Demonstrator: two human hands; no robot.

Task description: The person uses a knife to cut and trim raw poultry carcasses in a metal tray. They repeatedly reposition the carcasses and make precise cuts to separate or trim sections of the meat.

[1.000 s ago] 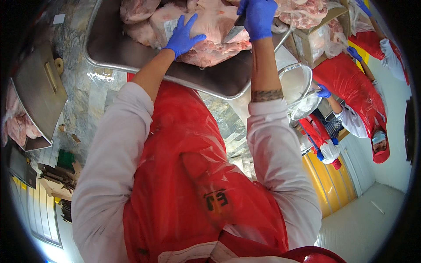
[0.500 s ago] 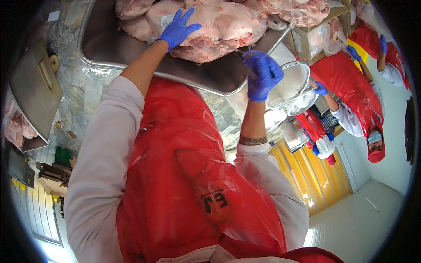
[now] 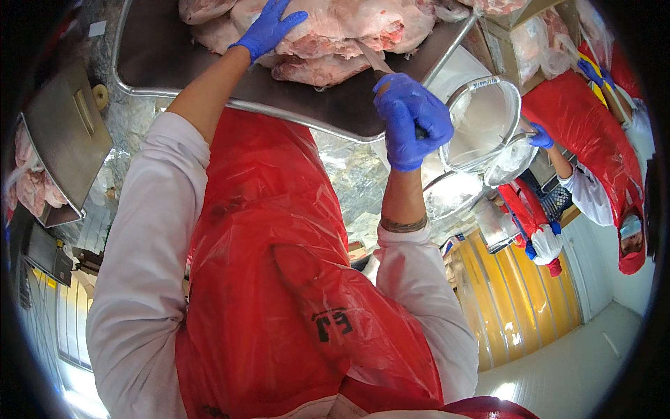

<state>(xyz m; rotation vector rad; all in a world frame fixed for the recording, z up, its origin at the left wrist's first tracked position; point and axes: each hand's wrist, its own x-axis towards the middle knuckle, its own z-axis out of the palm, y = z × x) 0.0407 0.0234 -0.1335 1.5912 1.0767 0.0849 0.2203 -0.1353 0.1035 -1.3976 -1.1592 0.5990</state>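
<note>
The large cut of raw meat (image 3: 335, 31), pale pink with white fat, lies on a dark metal tray (image 3: 174, 63) at the far edge of the desk, and the left hand (image 3: 269, 28), in a blue glove, rests spread and flat on top of it, its fingers wide and pressing rather than gripping. Just to the right of those fingers, the right hand (image 3: 412, 119), also gloved in blue, is closed round the handle of a knife (image 3: 373, 59) whose blade points up into the lower edge of the meat. The blade sits near the spread left fingers, so a slip on the wet fat could, in my judgement, send the edge toward the glove; the meat also overhangs other pieces and might shift under pressure. Right of the knife hand, a clear plastic tub (image 3: 485, 122) stands past the tray's rim. The desk (image 3: 118, 133) looks like grey speckled stone or steel covered with film, with a metal scale pan (image 3: 66, 136) to the left. Further right, another person in a red apron (image 3: 593, 133) works, above yellow strip curtains (image 3: 516, 293) and a pale floor.
</note>
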